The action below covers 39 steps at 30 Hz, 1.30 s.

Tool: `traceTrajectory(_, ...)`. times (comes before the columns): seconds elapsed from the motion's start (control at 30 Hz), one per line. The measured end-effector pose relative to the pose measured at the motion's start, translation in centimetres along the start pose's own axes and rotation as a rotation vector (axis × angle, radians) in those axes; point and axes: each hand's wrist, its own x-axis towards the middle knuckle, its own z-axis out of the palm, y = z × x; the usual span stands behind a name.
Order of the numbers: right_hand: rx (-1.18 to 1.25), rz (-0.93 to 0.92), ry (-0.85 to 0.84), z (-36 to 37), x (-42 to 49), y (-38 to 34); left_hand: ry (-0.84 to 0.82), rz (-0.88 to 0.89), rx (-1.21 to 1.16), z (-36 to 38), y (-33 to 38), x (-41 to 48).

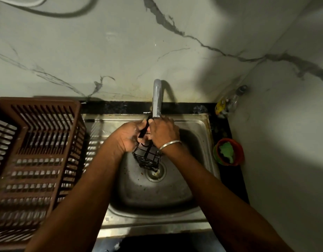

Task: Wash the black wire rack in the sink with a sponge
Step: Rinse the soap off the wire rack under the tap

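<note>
Over the sink, both hands hold the rack upright, basket down.

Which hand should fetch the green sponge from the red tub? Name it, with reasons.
Right hand: the red tub with the green sponge sits on its side. Left hand can keep gripping the rack.

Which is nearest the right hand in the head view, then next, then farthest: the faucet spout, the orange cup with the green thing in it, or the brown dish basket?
Measured from the right hand:
1. Faucet spout: just above the hand, its tip right at the fingers.
2. Orange cup: on the counter to the right of the sink.
3. Brown dish basket: far left, beyond the left hand.
</note>
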Motion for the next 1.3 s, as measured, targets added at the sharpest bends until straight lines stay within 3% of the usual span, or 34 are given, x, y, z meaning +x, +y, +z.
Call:
traceTrajectory(0.13,-0.069,-0.079,-0.039,-0.6,0.1,-0.4,0.106,-0.013,-0.074,0.9,-0.9,0.2)
traceTrajectory(0.3,-0.193,-0.192,-0.123,-0.6,0.3,-0.6,0.119,-0.028,-0.201,1.3,-1.2,0.2)
traceTrajectory(0.43,-0.105,-0.204,-0.167,-0.7,0.5,0.0,0.067,-0.018,-0.266,2.0,-1.6,0.1)
traceTrajectory(0.53,-0.186,-0.253,-0.238,-0.8,-0.2,0.5,0.075,-0.007,-0.323,1.9,-1.7,0.3)
traceTrajectory(0.67,-0.093,-0.171,-0.185,-1.0,-0.4,0.6,0.045,0.036,-0.355,1.8,-1.8,0.5)
traceTrajectory(0.77,-0.106,-0.298,-0.278,-1.5,-0.9,0.8,0.009,0.032,-0.408,1.8,-1.4,1.0)
traceTrajectory(0.87,-0.153,-0.358,-0.252,-1.9,-2.0,1.0,0.022,0.014,-0.404,2.1,-0.7,1.1)
traceTrajectory(1.0,-0.057,-0.241,-0.23,-1.2,-2.5,1.6,-0.012,-0.03,-0.423,2.9,-0.3,1.5)
traceTrajectory(1.3,-0.132,-0.434,-0.082,-0.3,-4.2,4.6,-0.024,-0.046,-0.543,3.2,-0.3,2.3)
